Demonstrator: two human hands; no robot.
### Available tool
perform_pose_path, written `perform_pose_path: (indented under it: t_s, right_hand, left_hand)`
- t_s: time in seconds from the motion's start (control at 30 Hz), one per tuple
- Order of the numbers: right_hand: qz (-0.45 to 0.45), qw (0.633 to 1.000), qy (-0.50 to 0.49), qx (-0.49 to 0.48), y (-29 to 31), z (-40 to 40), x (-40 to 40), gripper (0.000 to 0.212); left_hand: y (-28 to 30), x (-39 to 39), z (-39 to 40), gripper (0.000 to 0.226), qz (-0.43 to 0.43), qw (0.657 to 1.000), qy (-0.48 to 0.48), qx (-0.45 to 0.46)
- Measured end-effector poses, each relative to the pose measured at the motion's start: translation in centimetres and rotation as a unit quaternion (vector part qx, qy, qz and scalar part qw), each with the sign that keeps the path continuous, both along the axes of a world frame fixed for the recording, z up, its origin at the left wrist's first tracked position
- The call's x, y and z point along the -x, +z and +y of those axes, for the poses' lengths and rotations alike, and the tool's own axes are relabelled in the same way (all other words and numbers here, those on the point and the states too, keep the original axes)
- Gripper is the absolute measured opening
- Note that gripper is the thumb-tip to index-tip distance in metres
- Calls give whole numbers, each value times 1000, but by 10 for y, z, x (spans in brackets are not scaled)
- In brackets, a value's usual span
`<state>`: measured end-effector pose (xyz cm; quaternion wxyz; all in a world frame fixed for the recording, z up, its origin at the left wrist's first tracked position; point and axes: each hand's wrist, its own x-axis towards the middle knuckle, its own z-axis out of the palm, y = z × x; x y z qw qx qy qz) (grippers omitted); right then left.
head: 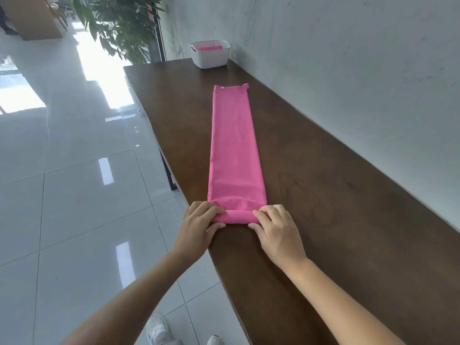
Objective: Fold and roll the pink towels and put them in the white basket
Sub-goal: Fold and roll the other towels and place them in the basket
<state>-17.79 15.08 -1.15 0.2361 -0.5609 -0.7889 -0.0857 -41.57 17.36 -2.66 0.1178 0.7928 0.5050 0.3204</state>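
Both hands grip the rolled near end of the towel point(234, 150), left hand point(199, 221) and right hand point(275, 226) at either side, fingers curled over it. The strip runs straight away from them along the table point(336, 195). The basket point(210, 54) sits well beyond its far end.

Bare table point(311, 195) flanks the towel point(232, 145); wall point(348, 70) bounds right.

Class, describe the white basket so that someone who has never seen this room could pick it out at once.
Follow the long dark wooden table along the grey wall to its far end, near the leafy plant. There stands the white basket, ribbed, with handle slots. It is the only container on the table, and something pink lies inside it.
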Motion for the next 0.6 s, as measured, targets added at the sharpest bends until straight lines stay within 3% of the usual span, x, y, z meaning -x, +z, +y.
perform_pose_path:
  t_s: [0.17, 0.4, 0.6]
  right_hand:
    - [110, 989, -25, 92, 5, 16, 3, 24]
    - [238, 938, -91, 233, 23, 37, 4, 17]
    - [274, 905, -162, 282, 33, 60, 10, 23]
  left_hand:
    - [14, -2, 12, 16, -32, 998, 3, 45]
    - [38, -2, 32, 15, -47, 983, 58, 167]
    - [46, -5, 61, 26, -89, 959, 113, 244]
